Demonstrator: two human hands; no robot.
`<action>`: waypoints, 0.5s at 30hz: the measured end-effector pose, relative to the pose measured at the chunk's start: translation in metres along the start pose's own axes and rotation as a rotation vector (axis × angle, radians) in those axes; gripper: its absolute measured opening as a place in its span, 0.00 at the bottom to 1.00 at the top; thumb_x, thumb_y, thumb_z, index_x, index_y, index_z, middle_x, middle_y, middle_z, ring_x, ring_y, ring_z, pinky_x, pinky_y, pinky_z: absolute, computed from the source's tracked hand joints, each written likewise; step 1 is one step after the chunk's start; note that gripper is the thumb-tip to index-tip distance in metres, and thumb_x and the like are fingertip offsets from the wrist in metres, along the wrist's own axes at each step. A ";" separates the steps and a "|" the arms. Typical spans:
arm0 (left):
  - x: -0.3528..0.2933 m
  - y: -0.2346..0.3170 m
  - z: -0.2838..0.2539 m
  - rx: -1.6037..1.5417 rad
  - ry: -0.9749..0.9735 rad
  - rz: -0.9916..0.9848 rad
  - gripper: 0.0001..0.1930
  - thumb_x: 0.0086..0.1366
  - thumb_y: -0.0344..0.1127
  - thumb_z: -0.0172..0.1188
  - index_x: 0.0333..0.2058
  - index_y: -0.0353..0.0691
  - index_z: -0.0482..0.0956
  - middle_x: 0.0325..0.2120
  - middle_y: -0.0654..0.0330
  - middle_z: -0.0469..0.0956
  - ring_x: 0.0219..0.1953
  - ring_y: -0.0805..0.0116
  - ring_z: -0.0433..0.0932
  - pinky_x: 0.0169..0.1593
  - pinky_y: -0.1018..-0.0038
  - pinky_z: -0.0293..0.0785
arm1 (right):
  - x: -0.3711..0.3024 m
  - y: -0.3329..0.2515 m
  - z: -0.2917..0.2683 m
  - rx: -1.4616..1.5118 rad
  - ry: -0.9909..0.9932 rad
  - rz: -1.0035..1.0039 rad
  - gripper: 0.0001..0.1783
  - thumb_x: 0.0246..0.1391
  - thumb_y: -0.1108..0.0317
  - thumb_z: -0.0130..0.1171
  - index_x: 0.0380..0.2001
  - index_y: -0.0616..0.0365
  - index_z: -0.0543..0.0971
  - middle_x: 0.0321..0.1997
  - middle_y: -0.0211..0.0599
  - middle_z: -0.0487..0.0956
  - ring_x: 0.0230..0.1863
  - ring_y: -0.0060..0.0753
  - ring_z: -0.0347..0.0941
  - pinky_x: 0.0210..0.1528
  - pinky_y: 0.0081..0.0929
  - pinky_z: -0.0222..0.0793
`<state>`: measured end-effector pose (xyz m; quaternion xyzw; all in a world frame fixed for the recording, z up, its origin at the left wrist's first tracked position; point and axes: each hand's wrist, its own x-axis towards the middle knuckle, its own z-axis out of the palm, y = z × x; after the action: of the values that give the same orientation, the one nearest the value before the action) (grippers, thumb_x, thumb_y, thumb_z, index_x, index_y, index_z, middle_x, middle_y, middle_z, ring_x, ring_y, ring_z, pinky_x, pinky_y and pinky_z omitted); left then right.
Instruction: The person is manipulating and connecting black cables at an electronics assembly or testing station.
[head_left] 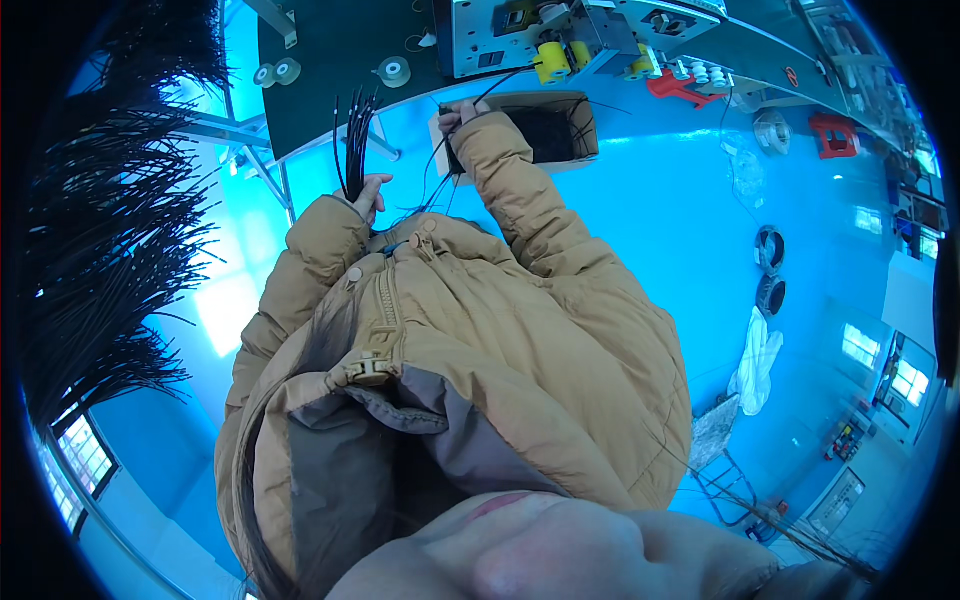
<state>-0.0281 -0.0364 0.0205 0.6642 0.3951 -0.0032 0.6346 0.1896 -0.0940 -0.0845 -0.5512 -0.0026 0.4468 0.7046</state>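
While the left hand (371, 197) clenches the black wire bundle (356, 138), long axis near vertical, upper left of centre, the right hand (463, 117) is nearer the yellow rollers (551, 63), apparently pinching a black wire (506, 83) that slants up-right toward them.

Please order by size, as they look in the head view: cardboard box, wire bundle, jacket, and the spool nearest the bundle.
Largest to smallest:
Jacket
Cardboard box
Wire bundle
Spool
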 end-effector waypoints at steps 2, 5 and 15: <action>0.003 -0.001 0.001 0.004 -0.015 0.009 0.19 0.60 0.49 0.43 0.42 0.43 0.71 0.17 0.68 0.66 0.15 0.81 0.60 0.18 0.82 0.57 | -0.004 0.002 -0.003 -0.019 0.000 0.004 0.13 0.55 0.65 0.35 0.32 0.66 0.64 0.25 0.44 0.71 0.26 0.27 0.67 0.28 0.21 0.65; 0.011 -0.006 0.001 0.045 0.002 0.029 0.21 0.60 0.51 0.42 0.43 0.43 0.70 0.18 0.68 0.67 0.15 0.81 0.60 0.19 0.83 0.57 | -0.029 0.008 0.001 0.009 -0.043 0.037 0.12 0.55 0.65 0.38 0.32 0.64 0.64 0.25 0.45 0.73 0.24 0.27 0.68 0.29 0.21 0.66; 0.025 0.005 -0.001 -0.064 0.099 0.071 0.23 0.61 0.53 0.38 0.46 0.43 0.69 0.29 0.66 0.74 0.17 0.81 0.59 0.20 0.82 0.57 | -0.087 0.017 0.039 -1.447 -0.890 -0.899 0.09 0.46 0.62 0.47 0.31 0.51 0.67 0.33 0.36 0.71 0.29 0.38 0.71 0.29 0.35 0.65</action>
<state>-0.0089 -0.0215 0.0121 0.6566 0.4021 0.0651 0.6348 0.1071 -0.1192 -0.0398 -0.5799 -0.7561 0.1935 0.2336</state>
